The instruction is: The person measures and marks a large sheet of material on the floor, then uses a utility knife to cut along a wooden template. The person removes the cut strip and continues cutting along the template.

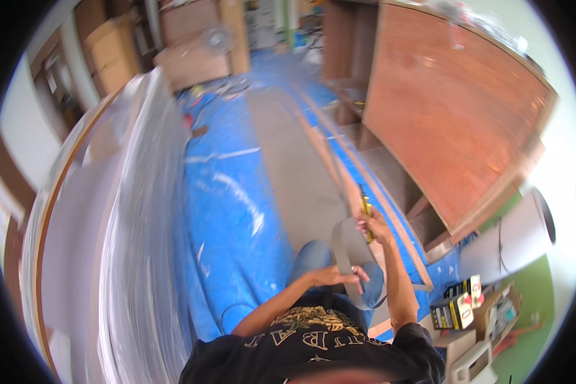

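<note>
In my right hand [378, 228] is a yellow and black utility knife [366, 206], its tip pointing away from me. My left hand [334, 276] is closed around a long, flat grey-brown strip [340, 251], which looks like edge banding. The strip loops over my knees, and part of it runs up close to my right hand. Beneath lies a long grey-brown board [288, 163] on the blue floor sheet. Motion blur hides the exact finger contact on the strip.
Wrapped panels [144, 211] stand upright along my left. A large wooden cabinet [457, 109] is at right, beside narrow wood strips [400, 233] on the floor. A white roll [509, 227], several boxes [456, 312] and a white plastic stool [473, 365] sit at lower right. Blue sheeting [227, 185] covers the floor.
</note>
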Available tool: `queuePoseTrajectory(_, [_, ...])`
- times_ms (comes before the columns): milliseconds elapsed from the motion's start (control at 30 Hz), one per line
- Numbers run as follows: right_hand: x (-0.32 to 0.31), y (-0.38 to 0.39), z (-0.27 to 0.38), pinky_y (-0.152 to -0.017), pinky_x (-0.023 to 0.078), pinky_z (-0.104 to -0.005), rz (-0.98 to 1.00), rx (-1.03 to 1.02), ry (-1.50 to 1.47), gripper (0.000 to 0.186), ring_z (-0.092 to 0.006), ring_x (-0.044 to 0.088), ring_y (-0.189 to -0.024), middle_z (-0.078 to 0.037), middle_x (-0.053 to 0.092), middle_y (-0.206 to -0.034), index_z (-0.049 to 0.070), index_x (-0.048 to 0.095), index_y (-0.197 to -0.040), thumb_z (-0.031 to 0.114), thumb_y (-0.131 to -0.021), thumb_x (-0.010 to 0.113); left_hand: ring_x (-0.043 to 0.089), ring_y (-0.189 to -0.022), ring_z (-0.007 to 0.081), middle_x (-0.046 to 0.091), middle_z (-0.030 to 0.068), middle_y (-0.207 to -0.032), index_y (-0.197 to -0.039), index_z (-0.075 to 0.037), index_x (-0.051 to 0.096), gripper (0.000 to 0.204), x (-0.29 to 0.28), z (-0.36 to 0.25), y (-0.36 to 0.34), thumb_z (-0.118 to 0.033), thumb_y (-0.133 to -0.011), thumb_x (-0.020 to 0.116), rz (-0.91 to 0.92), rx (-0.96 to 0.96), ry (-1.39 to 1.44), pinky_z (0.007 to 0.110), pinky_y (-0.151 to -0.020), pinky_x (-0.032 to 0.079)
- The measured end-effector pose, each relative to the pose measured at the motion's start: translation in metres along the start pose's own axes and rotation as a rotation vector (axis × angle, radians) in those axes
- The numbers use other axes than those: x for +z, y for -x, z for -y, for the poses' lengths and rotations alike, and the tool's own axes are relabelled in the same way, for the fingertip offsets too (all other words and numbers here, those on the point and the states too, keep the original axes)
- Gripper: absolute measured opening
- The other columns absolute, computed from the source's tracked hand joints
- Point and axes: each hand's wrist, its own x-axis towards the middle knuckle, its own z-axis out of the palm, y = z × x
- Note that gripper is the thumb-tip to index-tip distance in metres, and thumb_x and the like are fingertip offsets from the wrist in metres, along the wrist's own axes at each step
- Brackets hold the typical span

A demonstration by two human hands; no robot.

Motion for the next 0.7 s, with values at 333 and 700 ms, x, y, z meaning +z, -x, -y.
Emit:
queuePoseTrajectory(333, [0.0, -0.016, -0.099, -0.057, 0.056, -0.0273, 0.112, 0.32, -0.707, 0.033, -0.0165, 0.061, -0.061, -0.01, 0.066, -0.092, 0.005, 0.061, -0.103, 0.038, -0.098, 0.062, 0.06, -0.101, 0.0136, 0.071, 0.0058, -0.109, -0.128, -0.004, 0.059, 0.046, 0.014, 0.001, -0.026, -0.038, -0.097, 0.062, 0.119, 0.011, 0.23, 0.031, -0.087, 0.044])
queuePoseTrajectory(700, [-0.06, -0.052, 0.071, -0.054, 0.053, -0.0241, -0.161, 0.329, -0.401, 0.032, -0.0142, 0.064, -0.07, -0.011, 0.069, -0.103, 0.008, 0.056, -0.119, 0.033, -0.099, 0.062, 0.066, -0.099, 0.0159, 0.068, 0.0086, -0.109, -0.13, -0.001, 0.057, 0.039, 0.048, -0.173, -0.046, -0.027, -0.1, 0.059, -0.005, -0.043, 0.5, 0.034, -0.091, 0.046])
